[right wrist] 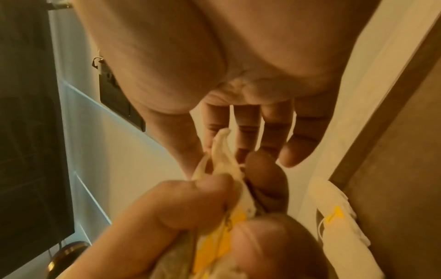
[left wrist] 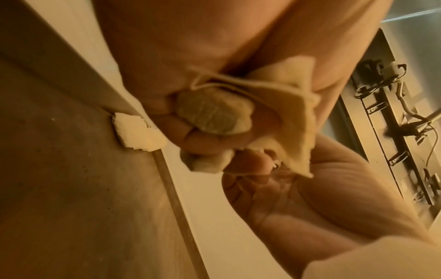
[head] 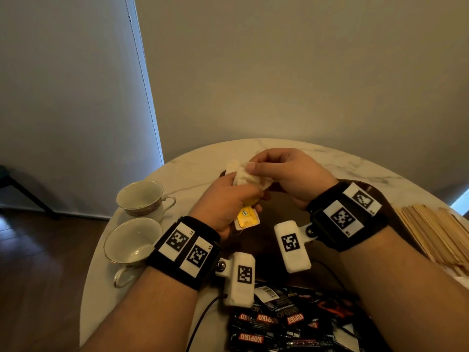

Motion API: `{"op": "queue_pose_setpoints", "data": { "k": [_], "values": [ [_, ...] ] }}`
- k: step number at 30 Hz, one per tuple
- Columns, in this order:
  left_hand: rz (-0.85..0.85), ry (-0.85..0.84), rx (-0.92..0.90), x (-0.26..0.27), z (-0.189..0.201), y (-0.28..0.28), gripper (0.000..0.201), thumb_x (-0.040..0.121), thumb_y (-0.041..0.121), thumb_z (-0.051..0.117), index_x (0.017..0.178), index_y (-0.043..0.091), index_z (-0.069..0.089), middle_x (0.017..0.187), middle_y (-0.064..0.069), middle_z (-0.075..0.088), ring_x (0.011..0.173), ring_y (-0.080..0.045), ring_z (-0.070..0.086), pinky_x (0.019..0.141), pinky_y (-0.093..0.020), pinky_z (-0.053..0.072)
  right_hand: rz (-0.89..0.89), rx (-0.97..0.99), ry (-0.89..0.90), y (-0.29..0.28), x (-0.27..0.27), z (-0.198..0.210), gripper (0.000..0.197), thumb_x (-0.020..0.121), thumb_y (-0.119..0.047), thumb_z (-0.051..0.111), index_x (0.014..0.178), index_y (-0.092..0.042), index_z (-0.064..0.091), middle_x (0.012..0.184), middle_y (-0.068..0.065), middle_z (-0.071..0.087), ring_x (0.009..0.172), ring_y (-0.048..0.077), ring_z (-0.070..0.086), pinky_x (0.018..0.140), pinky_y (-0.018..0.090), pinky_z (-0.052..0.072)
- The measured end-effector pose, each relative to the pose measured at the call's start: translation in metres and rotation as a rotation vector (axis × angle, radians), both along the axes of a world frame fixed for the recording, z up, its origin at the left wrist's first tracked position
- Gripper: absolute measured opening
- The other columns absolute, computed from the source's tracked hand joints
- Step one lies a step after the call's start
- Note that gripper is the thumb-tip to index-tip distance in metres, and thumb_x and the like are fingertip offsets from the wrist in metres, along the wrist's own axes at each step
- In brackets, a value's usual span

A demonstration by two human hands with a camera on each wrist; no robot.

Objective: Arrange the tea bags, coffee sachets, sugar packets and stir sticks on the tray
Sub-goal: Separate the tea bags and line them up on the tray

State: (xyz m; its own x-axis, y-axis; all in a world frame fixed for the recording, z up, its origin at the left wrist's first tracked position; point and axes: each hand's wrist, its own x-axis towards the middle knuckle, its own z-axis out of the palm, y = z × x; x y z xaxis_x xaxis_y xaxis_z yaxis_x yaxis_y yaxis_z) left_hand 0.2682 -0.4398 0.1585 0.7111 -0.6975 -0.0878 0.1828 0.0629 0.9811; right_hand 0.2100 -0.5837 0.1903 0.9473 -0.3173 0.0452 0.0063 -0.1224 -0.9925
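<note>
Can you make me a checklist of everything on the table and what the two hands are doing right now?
Surface: round marble table, dark tray under the hands.
Job's things: bunch of tea bags held above the tray; Kopiko coffee sachets piled at the near edge; wooden stir sticks on the right; sugar packets nothing seen.
Clutter: two teacups on the left.
Hands: left hand grips the tea bags; right hand pinches one.
Cables: black cable from the left wrist camera.
Surroundings: wall, window blind, wood floor.
</note>
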Motion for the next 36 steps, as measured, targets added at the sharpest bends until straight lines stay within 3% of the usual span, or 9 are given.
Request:
{"op": "queue_pose_setpoints", "data": {
  "k": [7,11,14,17,22,25,27,30,36],
  "values": [
    [0.076,0.008,0.046,0.007,-0.005,-0.003,0.016,0.094,0.007,0.069,0.110,0.009,0.068,0.083,-0.009,0.074,0.059,-0.015,0.064,0.054,-0.027,0.052,-0.122,0.202,-0.218,-0.002,0.001,-0.002,0.005,0.096,-0.010,0.065,0.093,-0.009,0.068,0.088,0.005,0.071,0.083,0.018,0.070,0.071,0.031,0.059],
    [0.205,0.069,0.019,0.014,-0.007,-0.004,0.010,0.094,0.007,0.068,0.103,0.009,0.068,0.083,-0.009,0.073,0.059,-0.015,0.063,0.054,-0.028,0.053,-0.183,0.347,-0.385,-0.008,-0.001,0.003,0.005,0.096,-0.013,0.065,0.094,-0.014,0.069,0.095,0.002,0.069,0.097,0.023,0.067,0.086,0.044,0.060],
    [0.353,0.133,-0.059,0.021,-0.007,-0.003,0.004,0.092,0.010,0.072,0.093,0.010,0.068,0.083,-0.011,0.071,0.059,-0.015,0.063,0.057,-0.030,0.053,-0.227,0.240,-0.369,-0.009,-0.001,0.003,0.005,0.095,-0.014,0.069,0.093,-0.014,0.073,0.093,0.002,0.071,0.096,0.027,0.068,0.088,0.050,0.060],
    [0.446,0.148,-0.131,0.026,-0.007,-0.001,0.012,0.088,0.019,0.079,0.091,0.011,0.070,0.085,-0.011,0.072,0.063,-0.017,0.064,0.059,-0.031,0.053,-0.221,0.131,-0.324,-0.007,-0.001,0.003,0.004,0.092,-0.015,0.072,0.093,-0.014,0.075,0.093,0.007,0.075,0.093,0.029,0.071,0.084,0.045,0.061],
    [0.366,0.053,-0.297,0.016,0.002,0.001,0.051,0.068,0.037,0.087,0.105,0.008,0.068,0.087,-0.008,0.070,0.067,-0.014,0.062,0.062,-0.031,0.055,-0.170,0.014,-0.301,0.000,-0.003,0.002,0.007,0.091,-0.016,0.073,0.097,-0.013,0.075,0.092,0.005,0.077,0.086,0.018,0.074,0.070,0.031,0.061],
    [0.320,-0.051,-0.346,0.010,0.004,0.001,0.046,0.068,0.026,0.090,0.104,0.009,0.067,0.085,-0.011,0.071,0.074,-0.021,0.070,0.068,-0.036,0.059,-0.134,-0.034,-0.299,0.005,-0.001,0.001,0.009,0.090,-0.015,0.073,0.097,-0.011,0.075,0.096,0.010,0.078,0.090,0.023,0.074,0.077,0.038,0.063],
    [0.337,-0.098,-0.334,0.010,0.003,0.001,0.044,0.069,0.016,0.092,0.104,0.009,0.068,0.097,-0.021,0.074,0.089,-0.033,0.074,0.079,-0.045,0.063,-0.113,-0.027,-0.300,0.008,-0.001,0.002,0.014,0.087,-0.019,0.075,0.098,-0.010,0.075,0.098,0.013,0.077,0.091,0.025,0.075,0.080,0.039,0.063],
    [0.412,-0.139,-0.314,0.012,0.005,0.005,0.029,0.078,0.008,0.086,0.101,0.013,0.069,0.102,-0.021,0.074,0.098,-0.040,0.073,0.087,-0.056,0.061,-0.099,-0.022,-0.282,0.009,-0.001,0.004,0.027,0.080,-0.025,0.078,0.104,-0.014,0.074,0.099,0.018,0.076,0.092,0.030,0.074,0.084,0.044,0.062],
    [0.544,-0.111,-0.302,0.020,0.008,0.009,0.025,0.079,0.006,0.086,0.091,0.020,0.070,0.098,-0.016,0.076,0.096,-0.040,0.074,0.087,-0.059,0.060,-0.056,-0.084,-0.200,0.012,0.001,0.008,0.032,0.086,0.007,0.073,0.108,-0.015,0.068,0.084,0.007,0.075,0.082,0.022,0.072,0.079,0.036,0.060]
  ]
}}
